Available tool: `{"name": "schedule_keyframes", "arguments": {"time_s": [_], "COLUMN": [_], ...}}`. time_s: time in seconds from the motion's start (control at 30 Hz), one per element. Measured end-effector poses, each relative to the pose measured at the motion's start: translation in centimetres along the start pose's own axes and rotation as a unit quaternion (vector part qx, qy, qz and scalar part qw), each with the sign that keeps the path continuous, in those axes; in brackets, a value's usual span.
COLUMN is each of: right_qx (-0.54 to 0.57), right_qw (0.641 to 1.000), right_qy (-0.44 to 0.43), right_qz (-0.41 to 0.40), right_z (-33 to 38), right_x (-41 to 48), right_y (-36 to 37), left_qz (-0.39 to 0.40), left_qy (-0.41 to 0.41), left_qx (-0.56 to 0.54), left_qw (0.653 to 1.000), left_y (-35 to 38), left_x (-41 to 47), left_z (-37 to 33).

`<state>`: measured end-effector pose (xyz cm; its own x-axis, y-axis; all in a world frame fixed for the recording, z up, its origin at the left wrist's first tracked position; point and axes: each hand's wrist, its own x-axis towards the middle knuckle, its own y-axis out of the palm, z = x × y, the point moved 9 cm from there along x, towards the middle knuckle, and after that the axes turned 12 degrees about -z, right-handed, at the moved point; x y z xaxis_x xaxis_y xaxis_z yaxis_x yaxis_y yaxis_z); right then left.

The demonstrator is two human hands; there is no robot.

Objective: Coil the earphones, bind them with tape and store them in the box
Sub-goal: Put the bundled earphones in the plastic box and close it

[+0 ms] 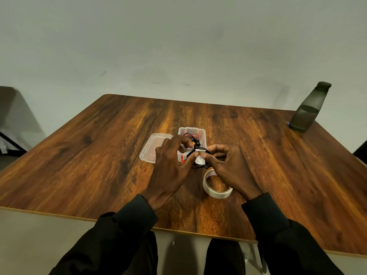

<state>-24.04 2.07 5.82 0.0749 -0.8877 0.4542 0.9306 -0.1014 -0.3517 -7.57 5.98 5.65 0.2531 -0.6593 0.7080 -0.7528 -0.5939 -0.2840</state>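
Both hands meet above the middle of the wooden table. They hold a coil of black earphones with a strip of white tape wrapped over it. My left hand pinches the coil and tape from the left; my right hand grips them from the right. Just behind the hands stands a small clear plastic box with red clips, holding other black cables. Its clear lid lies to the left of it. A white tape roll lies flat under my right hand.
A dark translucent water bottle stands at the table's far right corner. A dark object sits off the table at the left. My legs show below the near table edge.
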Motion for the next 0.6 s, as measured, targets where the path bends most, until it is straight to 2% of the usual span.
{"name": "schedule_keyframes", "arguments": {"time_s": [0.07, 0.17, 0.23, 0.37, 0.5, 0.6], "right_qx": [-0.008, -0.013, -0.014, -0.015, -0.030, -0.042], "right_qw": [1.000, 1.000, 1.000, 0.999, 0.997, 0.996], "right_qy": [0.002, 0.002, 0.006, 0.021, 0.024, 0.025], "right_qz": [-0.001, 0.002, 0.011, 0.038, 0.065, 0.077], "right_z": [-0.2, -0.1, 0.1, 0.2, 0.4, 0.5], "right_x": [0.0, 0.0, 0.0, 0.1, 0.3, 0.5], "right_y": [0.0, 0.4, 0.7, 1.1, 1.3, 1.1], "left_qz": [-0.014, -0.021, -0.012, 0.023, 0.011, 0.025], "left_qy": [0.028, 0.159, 0.197, 0.166, 0.100, 0.109], "left_qx": [-0.005, 0.047, 0.062, 0.024, -0.017, -0.002], "left_qw": [0.999, 0.986, 0.978, 0.986, 0.995, 0.994], "left_y": [-0.5, -0.7, -0.5, -0.5, -0.8, -0.4], "left_x": [-0.2, -1.3, -1.8, -1.5, -0.7, -0.8], "left_z": [-0.6, -2.6, -2.9, -2.5, -1.4, -1.3]}}
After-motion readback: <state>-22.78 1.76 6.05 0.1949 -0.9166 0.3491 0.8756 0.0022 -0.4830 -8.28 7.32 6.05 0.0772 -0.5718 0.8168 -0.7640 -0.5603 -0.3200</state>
